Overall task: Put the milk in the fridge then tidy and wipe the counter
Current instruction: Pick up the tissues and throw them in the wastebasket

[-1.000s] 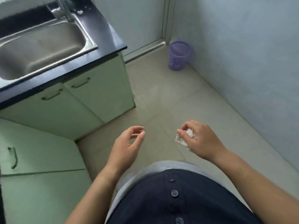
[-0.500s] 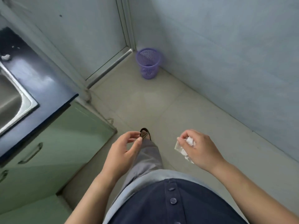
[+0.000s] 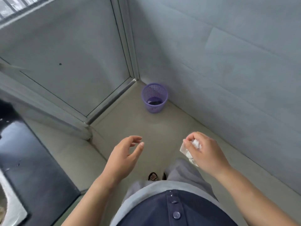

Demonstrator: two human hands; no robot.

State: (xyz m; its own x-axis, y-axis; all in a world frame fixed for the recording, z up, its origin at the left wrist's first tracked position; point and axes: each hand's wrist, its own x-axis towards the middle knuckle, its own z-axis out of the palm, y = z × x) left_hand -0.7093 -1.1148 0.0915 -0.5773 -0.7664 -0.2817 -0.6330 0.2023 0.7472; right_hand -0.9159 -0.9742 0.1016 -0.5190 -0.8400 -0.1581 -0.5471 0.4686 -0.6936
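My right hand (image 3: pixel 206 154) grips a crumpled white tissue (image 3: pixel 187 152), which sticks out below the fingers at waist height. My left hand (image 3: pixel 125 157) hangs beside it with fingers loosely curled and holds nothing. A purple mesh wastebasket (image 3: pixel 154 97) stands on the floor in the far corner, ahead of both hands, with something dark at its bottom. The black counter (image 3: pixel 24 160) runs along the lower left, with the steel sink's rim (image 3: pixel 9 203) at the frame's edge. No milk or fridge is in view.
A metal-framed sliding door (image 3: pixel 73 54) fills the wall to the left of the basket, and a pale tiled wall (image 3: pixel 228 70) runs along the right. Beige floor tiles (image 3: pixel 146 128) lie between me and the basket. My feet (image 3: pixel 154 176) show below the hands.
The view has turned away from the sink and cabinets toward the corner. The purple basket is now centred ahead and closer. Both hands keep their poses, the tissue still in the right.
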